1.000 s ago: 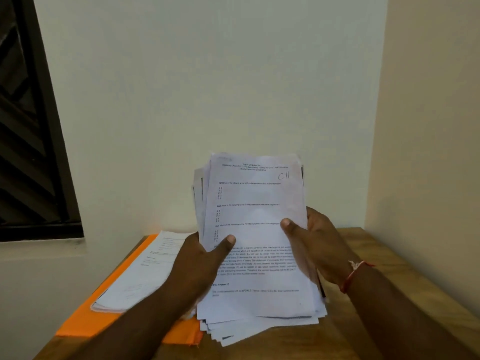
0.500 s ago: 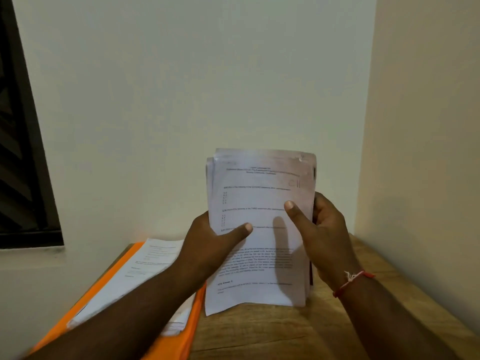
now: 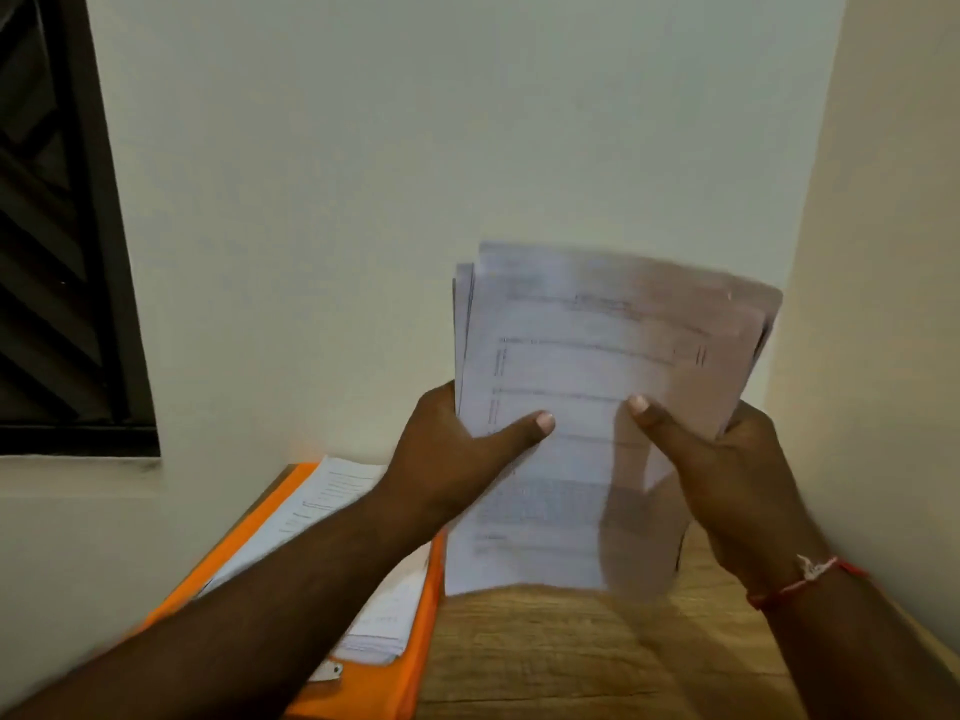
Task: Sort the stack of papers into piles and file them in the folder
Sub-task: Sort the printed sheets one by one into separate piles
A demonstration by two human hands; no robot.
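Papers in hand: you hold a thick stack of white printed sheets (image 3: 602,366) upright above the light wooden table (image 3: 571,662), its top tilted toward the right. Whether its bottom edge touches the tabletop cannot be told. Your left hand (image 3: 457,459) grips the stack's left edge, thumb pressed across the front page and fingers hidden behind. Your right hand (image 3: 727,475) grips the right edge the same way, thumb laid on the front sheet. A red thread bracelet (image 3: 802,582) circles that wrist. The print on the stack is blurred and cannot be read. To the left, a flat orange folder (image 3: 426,626) lies on the table with a smaller pile of printed sheets (image 3: 322,501) resting on it, partly covered by your left forearm. A small metal clip (image 3: 328,671) shows at the folder's near end. A dark-framed window (image 3: 62,252) sits in the pale wall (image 3: 363,174) at far left.
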